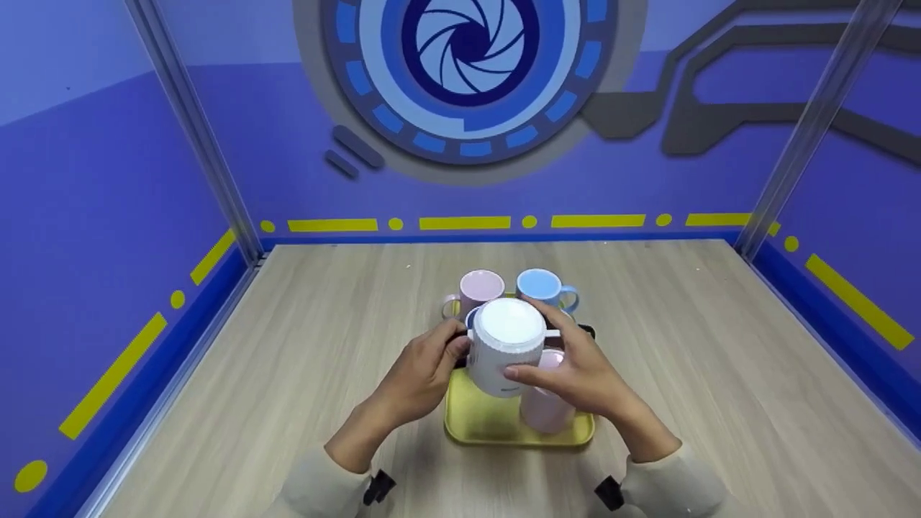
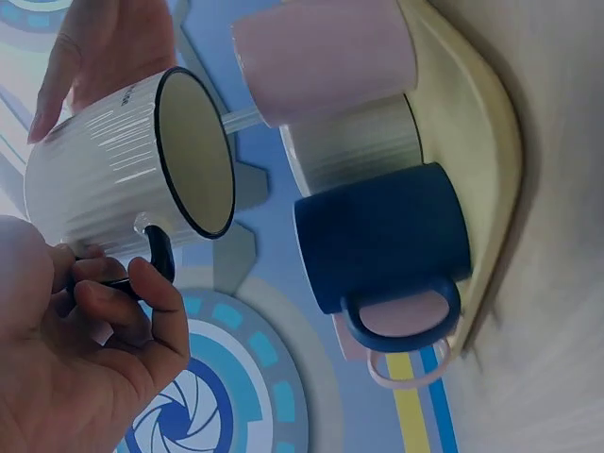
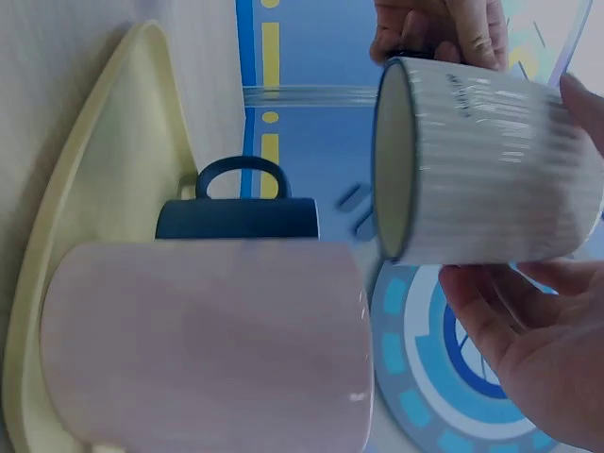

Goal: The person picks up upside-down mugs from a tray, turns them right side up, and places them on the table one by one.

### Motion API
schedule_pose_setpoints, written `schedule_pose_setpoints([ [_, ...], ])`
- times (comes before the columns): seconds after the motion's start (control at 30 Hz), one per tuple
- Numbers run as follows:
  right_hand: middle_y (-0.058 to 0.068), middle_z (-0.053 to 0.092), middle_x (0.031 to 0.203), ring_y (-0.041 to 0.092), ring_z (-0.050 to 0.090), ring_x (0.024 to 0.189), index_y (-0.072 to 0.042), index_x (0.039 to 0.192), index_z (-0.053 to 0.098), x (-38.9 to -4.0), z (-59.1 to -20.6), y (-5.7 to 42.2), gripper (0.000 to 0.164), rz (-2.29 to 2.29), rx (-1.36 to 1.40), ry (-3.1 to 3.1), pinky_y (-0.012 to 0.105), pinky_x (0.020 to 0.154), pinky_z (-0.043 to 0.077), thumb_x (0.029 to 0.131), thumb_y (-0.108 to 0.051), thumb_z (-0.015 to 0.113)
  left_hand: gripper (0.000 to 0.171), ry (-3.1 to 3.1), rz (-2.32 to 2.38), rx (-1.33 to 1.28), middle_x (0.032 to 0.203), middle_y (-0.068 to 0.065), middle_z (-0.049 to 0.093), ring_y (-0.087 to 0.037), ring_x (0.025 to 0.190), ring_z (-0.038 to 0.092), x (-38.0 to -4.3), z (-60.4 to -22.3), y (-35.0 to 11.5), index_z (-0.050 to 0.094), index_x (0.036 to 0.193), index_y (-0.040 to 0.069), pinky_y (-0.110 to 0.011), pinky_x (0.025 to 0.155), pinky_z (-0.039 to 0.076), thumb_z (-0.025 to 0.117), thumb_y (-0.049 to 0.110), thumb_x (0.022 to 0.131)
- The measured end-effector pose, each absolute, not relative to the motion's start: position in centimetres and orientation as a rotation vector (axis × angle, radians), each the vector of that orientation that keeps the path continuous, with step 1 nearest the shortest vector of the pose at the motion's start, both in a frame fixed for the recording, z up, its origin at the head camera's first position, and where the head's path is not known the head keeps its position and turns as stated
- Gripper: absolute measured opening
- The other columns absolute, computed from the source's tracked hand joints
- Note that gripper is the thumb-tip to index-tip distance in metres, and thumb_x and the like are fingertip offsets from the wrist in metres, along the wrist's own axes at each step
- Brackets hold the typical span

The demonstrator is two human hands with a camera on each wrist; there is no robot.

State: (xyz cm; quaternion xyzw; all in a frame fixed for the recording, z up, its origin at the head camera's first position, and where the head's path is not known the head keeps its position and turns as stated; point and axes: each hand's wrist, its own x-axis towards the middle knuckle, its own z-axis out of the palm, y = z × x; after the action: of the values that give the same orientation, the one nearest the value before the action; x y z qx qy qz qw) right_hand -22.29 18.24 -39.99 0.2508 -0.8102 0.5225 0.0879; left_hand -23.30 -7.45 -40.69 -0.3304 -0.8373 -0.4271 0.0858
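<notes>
White ribbed mug [image 1: 500, 367] w/ dark rim, inverted & held above the yellow tray [image 1: 471, 421]: we see the base up and the mouth down, somewhat tilted, apart from the mugs below. L hand [image 1: 428, 367]: fingers curled round the dark handle [image 2: 162, 253]. R hand [image 1: 584, 368]: thumb on the near side, fingers round the opposite side, so both hands grip the same mug. On the tray we note the front pink mug [image 1: 547, 414], rear pink mug [image 1: 482, 286], light blue mug [image 1: 538, 283], navy mug [image 2: 377, 245] and a second ribbed mug [image 2: 349, 151], this last partly hidden btwn its neighbours. Step in hand: we judge it a mid-air reorientation, i.e. a turning of the mug, though we can't tell its direction from one pose. Next move: if the mug is to stand like the others, it prob. calls for a roll mouth-up, L fingers firm on the handle as pivot, R hand steadying the body, then a level descent w/ enough clearance from the front pink mug, the likeliest to be knocked
</notes>
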Motion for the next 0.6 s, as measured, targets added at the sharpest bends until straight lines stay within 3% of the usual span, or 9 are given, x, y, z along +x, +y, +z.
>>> schedule_pose_setpoints([
  [0.27,0.004,0.063,0.137,0.026,0.061,0.123,-0.012,0.149,0.047,-22.2,-40.7,19.4,0.084,1.628,0.722,-2.441,0.052,0.105,0.051,0.078,-0.022,0.092,0.023,-2.481,-1.349,-1.004,0.09,0.006,0.048,-0.01,0.085,0.05,-23.3,-40.2,-6.4,0.056,0.114,0.011,-0.024,0.073,0.042,0.04,0.028,0.113],
  [0.6,0.006,0.063,0.136,0.026,0.062,0.122,-0.012,0.149,0.046,-22.0,-41.2,20.5,0.083,1.631,0.66,-2.48,0.052,0.105,0.05,0.08,-0.022,0.09,0.025,-2.489,-1.393,-1.026,0.089,0.005,0.048,-0.009,0.084,0.049,-23.7,-40.6,-4.9,0.056,0.111,0.012,-0.023,0.073,0.041,0.039,0.03,0.113],
])
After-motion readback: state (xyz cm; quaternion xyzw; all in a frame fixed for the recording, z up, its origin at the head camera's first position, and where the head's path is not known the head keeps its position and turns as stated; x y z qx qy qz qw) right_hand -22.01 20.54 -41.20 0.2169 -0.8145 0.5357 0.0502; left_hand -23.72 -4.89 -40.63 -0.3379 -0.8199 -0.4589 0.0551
